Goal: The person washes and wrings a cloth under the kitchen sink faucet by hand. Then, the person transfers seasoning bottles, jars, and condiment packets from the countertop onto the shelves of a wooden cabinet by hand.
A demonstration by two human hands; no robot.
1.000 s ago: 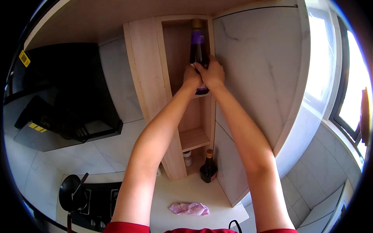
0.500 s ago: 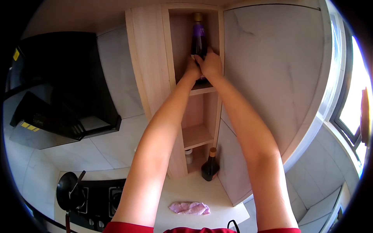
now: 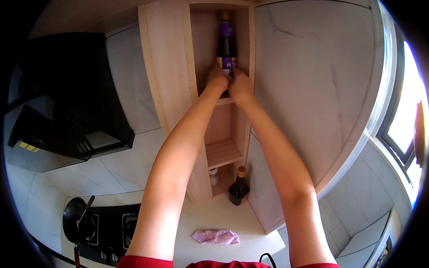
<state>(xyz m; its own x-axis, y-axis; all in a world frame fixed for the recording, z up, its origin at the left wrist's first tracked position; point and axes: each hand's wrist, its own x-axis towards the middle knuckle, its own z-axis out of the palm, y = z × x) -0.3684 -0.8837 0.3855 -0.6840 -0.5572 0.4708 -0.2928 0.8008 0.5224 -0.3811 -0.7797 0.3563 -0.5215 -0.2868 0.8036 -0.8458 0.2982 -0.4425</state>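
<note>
I'm wearing a red top (image 3: 228, 264), its short sleeves (image 3: 145, 261) ending high on my arms (image 3: 172, 172), left hand (image 3: 217, 78) and right hand (image 3: 241, 85) showing bare, a thin black loop (image 3: 267, 254) curving alongside

From far away, I can see that I am looking into a kitchen, and it seems like one in a home. Left of the tall wooden shelf (image 3: 174, 80) hangs a black cooker hood (image 3: 76, 85). Low down to the left of the shelf is a black stove (image 3: 109, 228), and a black pan (image 3: 73, 219) sits on it. The top part of the shelf has a tall purple-labelled bottle (image 3: 227, 44) in it. By the foot of the shelf is a white counter (image 3: 199, 219), with a short dark bottle (image 3: 238, 192) and a pink cloth (image 3: 216, 236) on it. I see pale tiles (image 3: 127, 174) left of the shelf and a bright window (image 3: 402, 102) far to its right.
</note>
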